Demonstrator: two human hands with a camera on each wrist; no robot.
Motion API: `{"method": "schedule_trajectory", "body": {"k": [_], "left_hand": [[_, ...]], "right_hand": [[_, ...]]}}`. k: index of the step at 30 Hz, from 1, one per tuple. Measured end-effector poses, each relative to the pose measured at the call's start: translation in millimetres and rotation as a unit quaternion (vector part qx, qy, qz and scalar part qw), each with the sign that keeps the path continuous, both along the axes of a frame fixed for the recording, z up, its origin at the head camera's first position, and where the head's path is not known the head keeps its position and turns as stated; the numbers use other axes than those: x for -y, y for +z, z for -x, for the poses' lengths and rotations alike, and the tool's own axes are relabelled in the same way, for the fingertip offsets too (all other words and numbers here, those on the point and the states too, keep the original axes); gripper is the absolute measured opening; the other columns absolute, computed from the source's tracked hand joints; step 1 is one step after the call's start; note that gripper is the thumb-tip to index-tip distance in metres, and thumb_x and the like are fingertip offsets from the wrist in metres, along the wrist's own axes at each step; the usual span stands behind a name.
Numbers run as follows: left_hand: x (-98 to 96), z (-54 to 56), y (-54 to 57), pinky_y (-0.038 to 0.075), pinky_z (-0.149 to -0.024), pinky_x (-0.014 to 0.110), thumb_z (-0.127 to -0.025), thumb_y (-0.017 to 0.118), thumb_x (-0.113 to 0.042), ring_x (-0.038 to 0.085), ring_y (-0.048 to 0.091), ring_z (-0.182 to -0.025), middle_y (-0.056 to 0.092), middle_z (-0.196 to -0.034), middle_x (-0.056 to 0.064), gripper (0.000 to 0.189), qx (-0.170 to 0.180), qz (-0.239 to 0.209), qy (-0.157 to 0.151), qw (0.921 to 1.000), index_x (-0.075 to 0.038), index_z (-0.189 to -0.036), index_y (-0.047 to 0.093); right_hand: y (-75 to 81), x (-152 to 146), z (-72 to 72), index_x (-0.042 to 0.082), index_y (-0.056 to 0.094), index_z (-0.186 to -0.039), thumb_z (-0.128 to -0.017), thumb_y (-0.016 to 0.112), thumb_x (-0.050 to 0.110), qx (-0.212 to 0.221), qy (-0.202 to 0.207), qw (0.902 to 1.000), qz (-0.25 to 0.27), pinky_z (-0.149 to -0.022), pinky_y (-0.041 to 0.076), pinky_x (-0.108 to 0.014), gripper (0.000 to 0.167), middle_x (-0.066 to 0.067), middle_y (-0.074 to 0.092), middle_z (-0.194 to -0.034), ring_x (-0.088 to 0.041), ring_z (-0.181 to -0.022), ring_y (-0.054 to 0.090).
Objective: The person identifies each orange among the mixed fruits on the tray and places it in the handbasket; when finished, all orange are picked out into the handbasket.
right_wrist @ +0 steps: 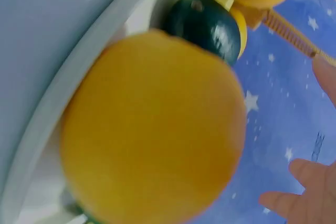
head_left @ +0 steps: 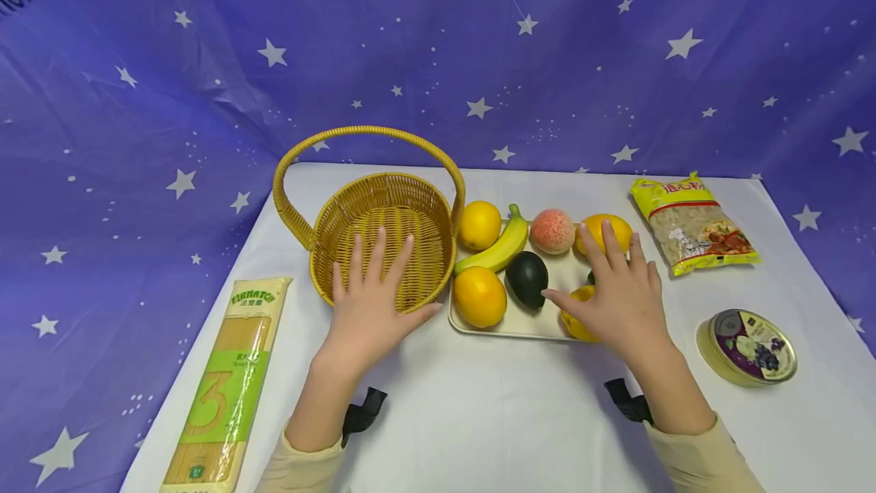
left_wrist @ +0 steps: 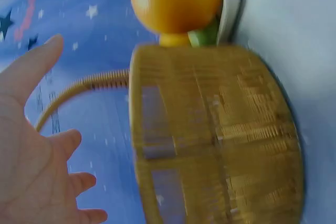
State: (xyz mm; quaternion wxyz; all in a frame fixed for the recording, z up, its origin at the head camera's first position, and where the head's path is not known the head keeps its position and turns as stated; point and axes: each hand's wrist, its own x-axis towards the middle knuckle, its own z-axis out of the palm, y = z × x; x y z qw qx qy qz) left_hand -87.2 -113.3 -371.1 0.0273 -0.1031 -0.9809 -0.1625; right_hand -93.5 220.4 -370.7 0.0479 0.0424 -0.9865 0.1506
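Note:
My left hand (head_left: 369,314) is spread over the front of a wicker basket (head_left: 427,242) with a tall arched handle, holding nothing. My right hand (head_left: 626,306), fingers also spread, hovers over the right part of a cream tray (head_left: 564,272). Beneath that hand lies a yellow-orange fruit (head_left: 576,323), large in the right wrist view, and a mango-like fruit (head_left: 621,228) shows behind the fingertips. The tray also bears an orange (head_left: 480,297), a dark green avocado (head_left: 525,280), a banana (head_left: 503,251), a peach (head_left: 553,231) and another orange (head_left: 480,225). A dark green item is mostly hidden by the right hand.
A spaghetti packet (head_left: 229,379) lies along the table's left side. At the back right is a yellow bag (head_left: 698,227) of dry food, with a round tin (head_left: 753,348) nearer the front. A purple starry cloth (head_left: 438,59) hangs behind the white table (head_left: 493,409).

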Motion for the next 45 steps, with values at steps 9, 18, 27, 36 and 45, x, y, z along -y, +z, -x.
{"method": "schedule_trajectory", "body": {"k": [9,18,27,36,45], "left_hand": [[43.6,-13.0,-12.7,-0.005,-0.105,0.071,-0.081,0.05,-0.076,0.031,-0.024,-0.141,-0.02,-0.158,0.002,0.099,0.028,-0.088,0.083,0.9922,-0.036,-0.154,-0.004],[64.9,-25.5,-32.6,0.006,-0.102,0.076,-0.084,0.059,-0.066,0.036,-0.022,-0.141,-0.024,-0.157,0.004,0.101,0.065,-0.162,0.147,0.9736,-0.032,-0.155,-0.006],[67.2,-24.5,-50.5,0.014,-0.103,0.073,-0.085,0.064,-0.057,0.038,-0.017,-0.142,-0.031,-0.154,-0.001,0.106,0.115,-0.338,0.161,0.9202,-0.042,-0.148,-0.019],[63.5,-22.7,-56.7,0.012,-0.114,0.056,-0.088,0.072,-0.031,0.034,-0.008,-0.144,-0.021,-0.157,0.008,0.103,0.129,-0.455,0.139,0.8701,-0.029,-0.155,-0.007],[59.5,-20.8,-59.4,0.019,-0.114,0.048,-0.086,0.074,-0.018,0.029,-0.001,-0.146,-0.012,-0.159,0.002,0.103,0.132,-0.526,0.159,0.8251,-0.028,-0.156,0.0]], "right_hand": [[-5.3,-36,-12.6,0.02,0.002,-0.157,-0.08,0.059,0.07,0.022,-0.05,0.9975,0.045,-0.097,0.01,-0.078,0.107,-0.018,-0.004,-0.159,-0.054,-0.139,0.0],[-22.5,-54,-29.4,0.019,0.002,-0.156,-0.084,0.062,0.061,0.068,-0.074,0.9861,0.132,-0.095,0.017,-0.077,0.103,-0.022,0.002,-0.158,-0.059,-0.133,0.014],[-41.6,-52,-44.3,0.015,0.012,-0.156,-0.088,0.065,0.052,0.094,-0.11,0.9585,0.246,-0.092,0.039,-0.066,0.094,-0.03,0.025,-0.15,-0.052,-0.124,0.038],[-52.1,-53,-41.7,0.017,0.024,-0.155,-0.09,0.064,0.048,0.123,-0.102,0.9344,0.318,-0.08,0.048,-0.026,0.082,-0.024,0.033,-0.148,-0.041,-0.117,0.048],[-55.9,-50,-30.5,0.018,0.025,-0.154,-0.088,0.066,0.049,0.157,-0.094,0.9291,0.321,-0.081,0.048,-0.033,0.084,-0.024,0.03,-0.149,-0.04,-0.113,0.047]]}}
